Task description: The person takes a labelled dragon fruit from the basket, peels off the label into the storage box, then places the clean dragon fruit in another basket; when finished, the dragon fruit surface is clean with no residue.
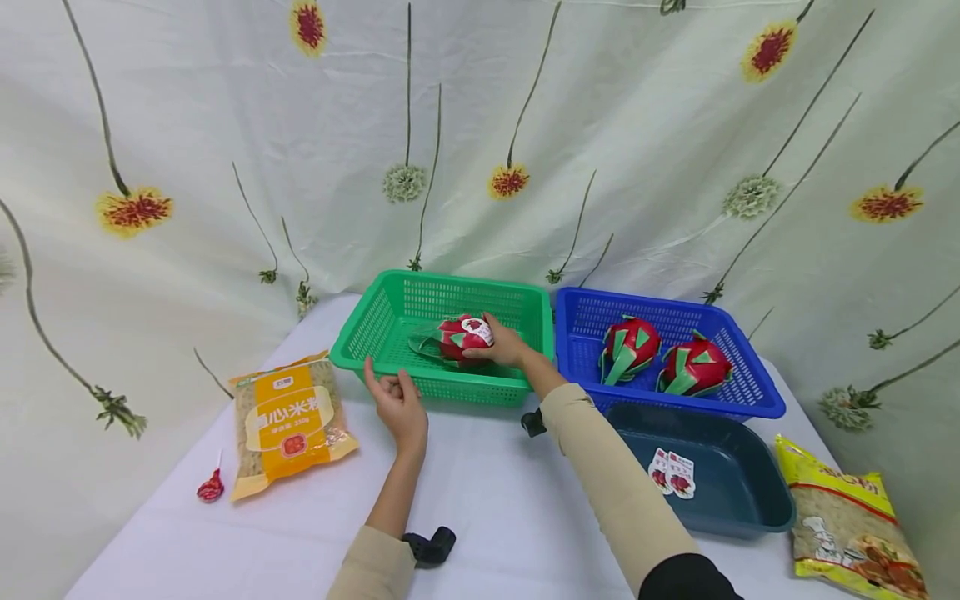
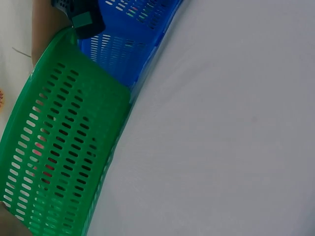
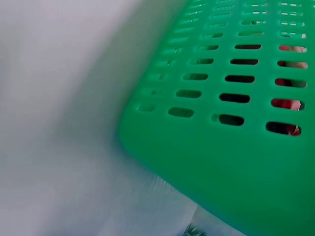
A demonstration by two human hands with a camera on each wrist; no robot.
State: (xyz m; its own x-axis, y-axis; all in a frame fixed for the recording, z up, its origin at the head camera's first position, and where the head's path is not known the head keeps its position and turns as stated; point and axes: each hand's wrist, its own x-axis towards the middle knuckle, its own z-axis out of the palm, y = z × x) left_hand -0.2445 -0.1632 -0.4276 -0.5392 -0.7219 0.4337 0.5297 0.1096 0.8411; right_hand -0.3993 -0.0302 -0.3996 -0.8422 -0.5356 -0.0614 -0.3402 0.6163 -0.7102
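My right hand (image 1: 504, 343) reaches into the green basket (image 1: 360, 333) and grips a red dragon fruit (image 1: 453, 340) with green leaf tips. A white label (image 1: 477, 331) printed with dragon fruit lies on its upper side, close to the fingers. At the basket's front rim is my left hand (image 1: 397, 408), its index finger raised and nothing in its grasp. In the left wrist view only a bit of that hand (image 2: 12, 223) shows beside the green basket wall (image 2: 106, 93). Through the slots in the right wrist view, red parts of the fruit (image 3: 285, 103) are visible.
To the right, a blue basket (image 1: 577, 333) holds two dragon fruits (image 1: 632, 348). Before it, a dark tray (image 1: 738, 475) contains white labels (image 1: 681, 475). A yellow food bag (image 1: 851, 525) lies far right; an orange-yellow bag (image 1: 288, 425) and red lollipop (image 1: 211, 487) lie left.
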